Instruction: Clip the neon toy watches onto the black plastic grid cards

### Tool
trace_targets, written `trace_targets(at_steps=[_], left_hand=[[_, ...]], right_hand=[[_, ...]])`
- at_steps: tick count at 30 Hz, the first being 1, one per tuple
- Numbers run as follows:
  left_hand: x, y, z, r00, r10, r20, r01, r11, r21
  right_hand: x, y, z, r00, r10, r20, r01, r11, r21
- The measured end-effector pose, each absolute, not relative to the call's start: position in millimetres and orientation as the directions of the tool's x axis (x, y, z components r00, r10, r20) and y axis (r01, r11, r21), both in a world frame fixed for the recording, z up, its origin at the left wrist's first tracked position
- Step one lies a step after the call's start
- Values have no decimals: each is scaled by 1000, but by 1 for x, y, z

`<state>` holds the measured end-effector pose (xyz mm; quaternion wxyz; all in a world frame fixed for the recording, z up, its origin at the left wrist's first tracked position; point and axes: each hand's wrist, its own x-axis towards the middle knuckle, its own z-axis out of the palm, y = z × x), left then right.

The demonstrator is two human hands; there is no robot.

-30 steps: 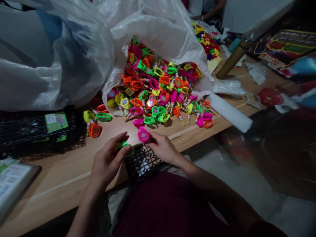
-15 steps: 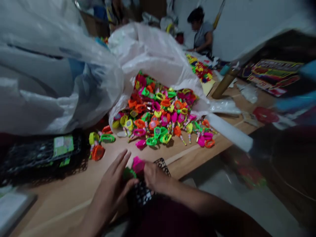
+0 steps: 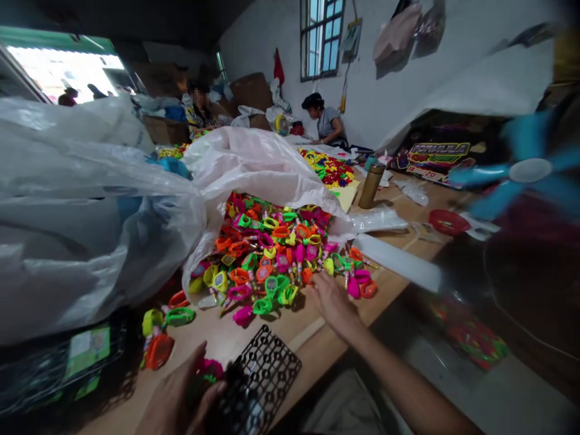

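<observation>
**Well, a heap of bright toy watches (image 3: 267, 260) is spilling across a wooden table (image 3: 312, 344)**

A big room is stretching away, with a window (image 3: 321, 39) high on the white wall. Two other people are sitting and working far off, one in a gray shirt (image 3: 330, 124) and one in a patterned shirt (image 3: 199, 115). A blue fan (image 3: 528, 170) is spinning on the right, likely to keep the air moving. A big white plastic sack (image 3: 254, 163) is lying on its side, and its open mouth is letting the watches pour out where hands can reach them. A black plastic grid (image 3: 267, 374) is sitting by the near table edge, close to the left hand (image 3: 174, 399). That hand is curling shut around pink and green watches (image 3: 211, 370), though the fingers and blur partly hide them. The right hand (image 3: 333, 305) is stretching out with its fingers spread, touching the near edge of the heap. The two hands are staying well apart.
</observation>
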<state>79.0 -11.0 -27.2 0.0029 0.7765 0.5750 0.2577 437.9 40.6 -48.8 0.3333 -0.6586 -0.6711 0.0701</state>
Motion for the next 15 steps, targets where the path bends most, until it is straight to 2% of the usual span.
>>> trace_targets(at_steps=[2, 4, 8, 10, 12, 15], left_hand=[[81, -10, -23, 250, 884, 394, 901, -362, 240], [84, -9, -24, 271, 877, 397, 906, -372, 204], [95, -15, -28, 242, 897, 371, 912, -341, 229], [104, -20, -28, 226, 907, 356, 916, -322, 238], [110, -24, -27, 216, 912, 350, 920, -310, 241], [112, -27, -27, 228, 909, 349, 912, -325, 249]], right_hand=[[457, 52, -61, 114, 947, 300, 887, 38, -460], [463, 55, -77, 93, 958, 270, 890, 42, -454], [451, 35, -94, 101, 933, 346, 801, 130, -585], [434, 19, -90, 50, 922, 385, 689, 247, -682], [409, 5, -83, -72, 926, 370, 520, 352, -779], [360, -6, -79, -269, 924, 270, 275, 343, -898]])
